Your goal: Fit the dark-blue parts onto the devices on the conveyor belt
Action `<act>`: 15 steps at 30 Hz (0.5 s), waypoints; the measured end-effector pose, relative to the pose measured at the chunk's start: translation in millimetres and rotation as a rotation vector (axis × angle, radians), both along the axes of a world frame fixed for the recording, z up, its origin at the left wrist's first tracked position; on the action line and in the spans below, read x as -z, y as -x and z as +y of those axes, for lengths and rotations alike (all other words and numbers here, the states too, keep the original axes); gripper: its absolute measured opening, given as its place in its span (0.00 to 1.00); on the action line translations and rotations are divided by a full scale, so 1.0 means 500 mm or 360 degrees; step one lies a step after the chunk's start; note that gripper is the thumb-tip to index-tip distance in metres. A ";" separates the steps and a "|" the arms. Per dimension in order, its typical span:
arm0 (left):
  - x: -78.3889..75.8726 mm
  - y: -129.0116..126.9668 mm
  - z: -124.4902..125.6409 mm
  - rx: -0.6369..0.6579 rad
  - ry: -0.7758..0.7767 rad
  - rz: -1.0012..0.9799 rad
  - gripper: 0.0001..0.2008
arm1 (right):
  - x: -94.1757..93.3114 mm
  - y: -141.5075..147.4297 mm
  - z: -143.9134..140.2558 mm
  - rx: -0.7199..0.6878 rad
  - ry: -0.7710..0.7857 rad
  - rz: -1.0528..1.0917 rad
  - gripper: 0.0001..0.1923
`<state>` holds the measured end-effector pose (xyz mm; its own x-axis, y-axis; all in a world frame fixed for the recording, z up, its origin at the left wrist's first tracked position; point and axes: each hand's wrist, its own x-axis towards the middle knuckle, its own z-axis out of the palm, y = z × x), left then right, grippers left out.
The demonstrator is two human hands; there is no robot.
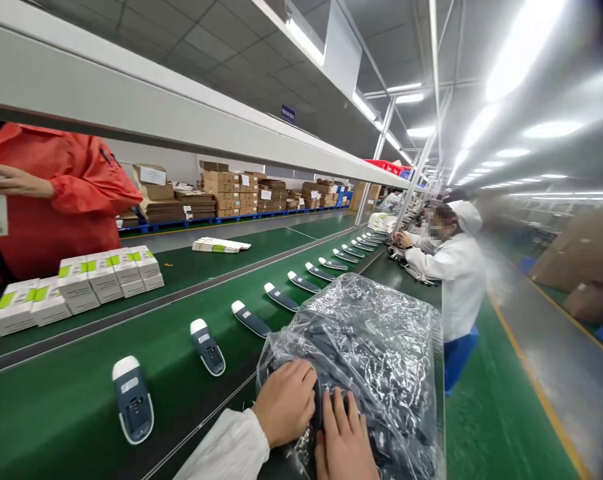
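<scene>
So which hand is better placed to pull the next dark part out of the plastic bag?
Probably the right hand: it lies flat on the dark parts at the plastic bag mouth, while the left hand steadies the bag's edge.

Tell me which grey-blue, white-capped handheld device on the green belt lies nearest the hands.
The grey-blue, white-capped device, second from the row's near end: it lies closest to the left hand; the others sit farther off.

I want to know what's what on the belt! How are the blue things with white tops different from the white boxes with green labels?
The nearest device is dark blue, rounded, with a white cap; the white boxes are square-edged with green patches. The devices lie singly in a spaced row; the boxes sit packed side by side. The devices run beside the plastic bag; the boxes lie across the divider. Both rest on green belts.
</scene>
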<state>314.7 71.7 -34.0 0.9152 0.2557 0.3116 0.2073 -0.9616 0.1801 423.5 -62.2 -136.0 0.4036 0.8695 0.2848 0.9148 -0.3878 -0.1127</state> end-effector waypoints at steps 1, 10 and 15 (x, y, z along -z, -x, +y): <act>0.002 -0.014 0.009 -0.0040 -0.0030 -0.0033 0.13 | 0.005 0.008 0.005 -0.0081 -0.0048 -0.0025 0.29; 0.013 -0.065 0.036 -0.0381 -0.0357 -0.0287 0.23 | -0.038 0.059 0.042 0.0035 -0.0116 0.0343 0.28; -0.002 -0.118 0.008 -0.0337 -0.0184 -0.0061 0.23 | -0.113 -0.013 0.052 0.0521 -0.0004 0.0240 0.28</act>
<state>373.6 75.7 -33.3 0.8319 0.4008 0.3837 0.4013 -0.9122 0.0828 430.1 -36.3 -79.5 0.6981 0.6867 0.2026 0.7153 -0.6570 -0.2379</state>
